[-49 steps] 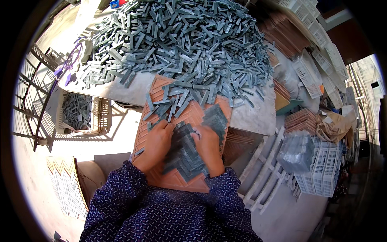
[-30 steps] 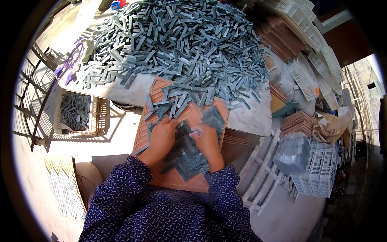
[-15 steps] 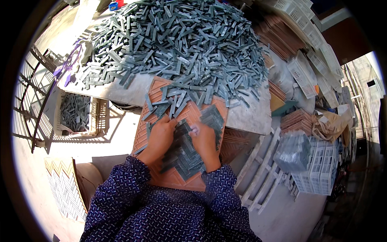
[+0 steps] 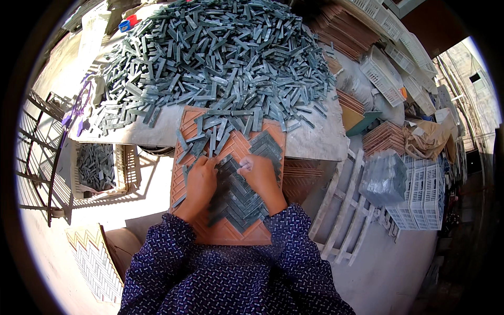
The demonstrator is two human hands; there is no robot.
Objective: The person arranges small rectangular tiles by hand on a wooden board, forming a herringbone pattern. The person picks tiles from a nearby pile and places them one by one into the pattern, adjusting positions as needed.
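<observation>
And here we are above the orange board (image 4: 257,234), its long axis running from the person's waist out toward the far side, almost straight up the view; its far end lies on the pale desk (image 4: 317,143), its near end juts past the desk's edge to the dark patterned top; across its middle sits the set of laid green-grey strips (image 4: 239,202) in herringbone, each strip's long axis slanting, neighbours leaning opposite ways, so the rows zigzag!

Now the left hand (image 4: 202,178), over the left half of the board, fingertips bunched and pointing away, right by the near ends of some loose strips (image 4: 210,137); whether it grips one, I cannot tell; over on the right, the right hand (image 4: 260,174) is curled over the laid strips, thumb side turned inward, knuckles up; anything inside that curl is hidden, so its grasp I cannot tell either!

Those loose strips lie over the board's far part, several pointing away from the person, others aslant; just behind them rises the great heap of strips (image 4: 215,58), long axes every which way; down left, a crate (image 4: 126,168) holds more strips, jumbled too.
</observation>
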